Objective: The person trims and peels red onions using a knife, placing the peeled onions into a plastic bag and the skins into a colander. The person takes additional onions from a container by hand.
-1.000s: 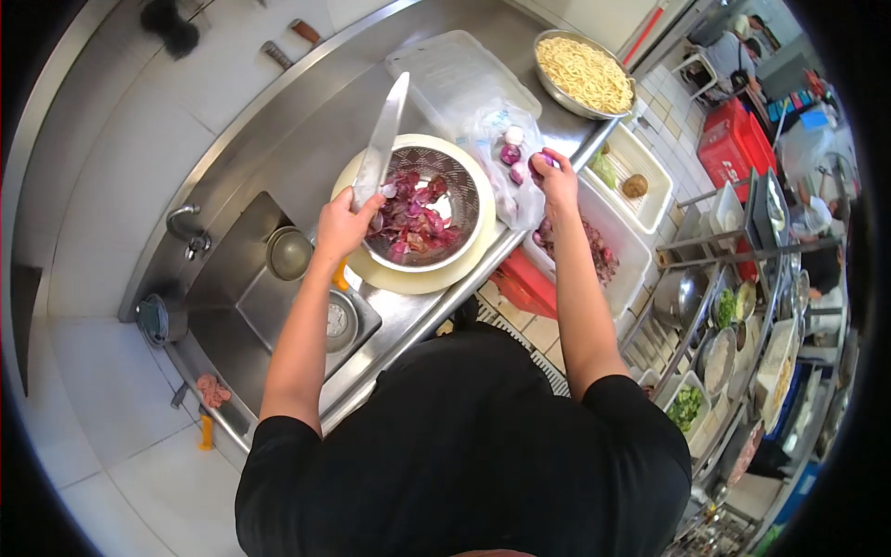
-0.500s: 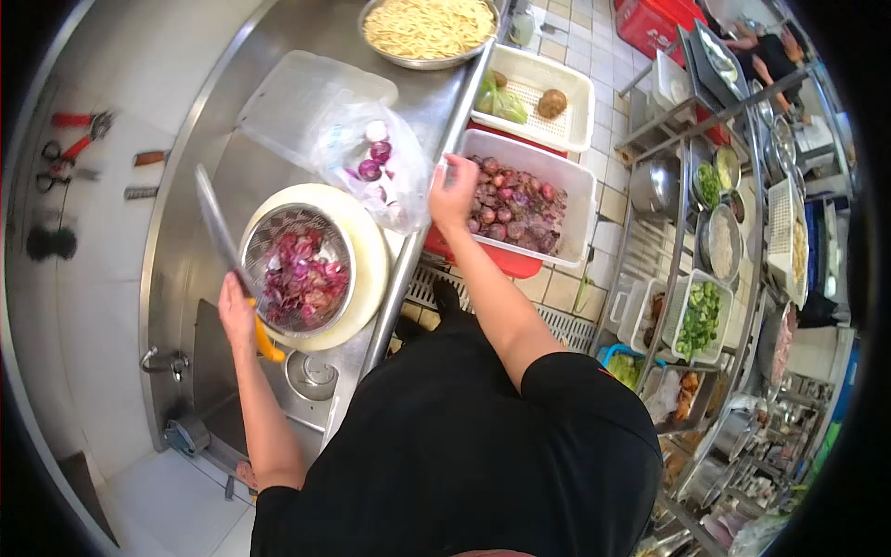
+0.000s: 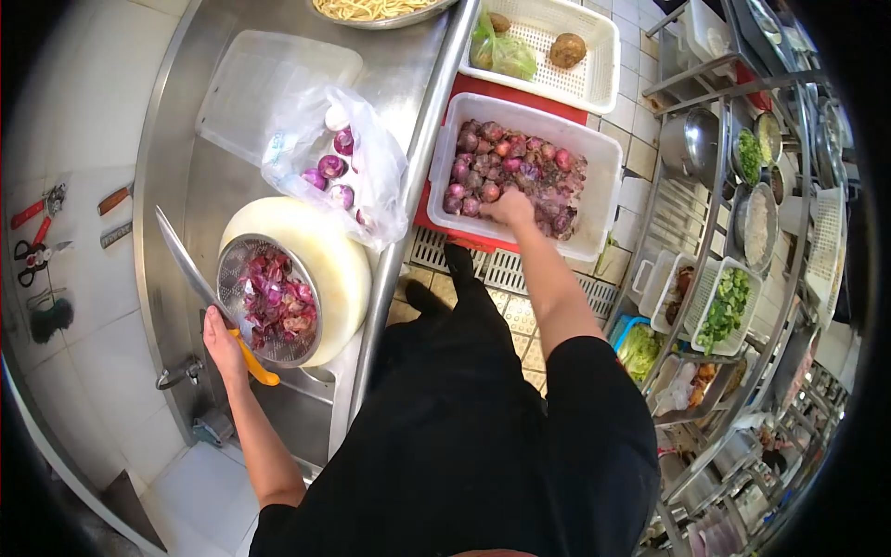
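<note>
My left hand (image 3: 221,345) is closed round the yellow handle of a kitchen knife (image 3: 184,255), its long blade pointing away over the counter. Beside it a metal strainer (image 3: 314,345) holds purple onion peelings (image 3: 278,306) and rests tilted on a round, cream-coloured board (image 3: 348,278). My right hand (image 3: 509,209) reaches down into a white plastic tub (image 3: 594,153) of red onions (image 3: 510,164). Its fingertips touch the onions and are partly hidden, so their grip is unclear. Several peeled red onions (image 3: 331,167) lie in a clear plastic bag (image 3: 380,176) behind the board.
A clear plastic lid (image 3: 232,102) and a metal bowl of pale strips (image 3: 380,20) are on the steel counter. A white basket (image 3: 603,56) with brown roots and a bagged green vegetable stands behind the tub. Shelving with food containers (image 3: 724,311) lines the right. Tools hang at left.
My right hand has moved from beside the counter edge down into the tub of onions. The view has shifted. My left hand still grips the kitchen knife by the strainer.
</note>
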`<action>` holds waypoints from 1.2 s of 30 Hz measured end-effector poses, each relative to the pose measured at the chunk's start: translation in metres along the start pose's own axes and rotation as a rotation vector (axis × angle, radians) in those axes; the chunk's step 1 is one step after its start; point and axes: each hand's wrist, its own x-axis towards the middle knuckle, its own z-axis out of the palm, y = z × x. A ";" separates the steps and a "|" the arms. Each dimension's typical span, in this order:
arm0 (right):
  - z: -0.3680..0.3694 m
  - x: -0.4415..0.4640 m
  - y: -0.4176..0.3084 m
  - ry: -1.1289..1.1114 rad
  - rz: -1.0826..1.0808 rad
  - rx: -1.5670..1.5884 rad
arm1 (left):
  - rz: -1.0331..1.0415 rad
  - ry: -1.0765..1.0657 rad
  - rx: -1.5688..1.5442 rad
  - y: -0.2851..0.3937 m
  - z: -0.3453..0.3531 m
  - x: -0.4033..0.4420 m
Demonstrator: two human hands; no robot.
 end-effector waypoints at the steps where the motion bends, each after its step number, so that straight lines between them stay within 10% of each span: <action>1: 0.011 0.002 -0.006 0.058 0.008 -0.037 | 0.017 0.023 0.004 0.003 0.007 0.002; 13: 0.010 -0.008 0.013 0.155 -0.223 0.006 | 0.112 0.035 -0.001 0.004 -0.008 -0.003; 17: -0.033 -0.020 0.056 0.001 -0.196 0.900 | 0.062 -0.007 -0.046 0.014 -0.028 -0.016; 26: -0.138 -0.222 -0.108 -0.847 -0.836 1.615 | 0.286 -0.266 -0.007 0.017 0.000 -0.042; 36: -0.008 -0.385 -0.283 -0.867 -0.688 1.726 | 0.482 -0.291 0.330 0.082 0.016 -0.079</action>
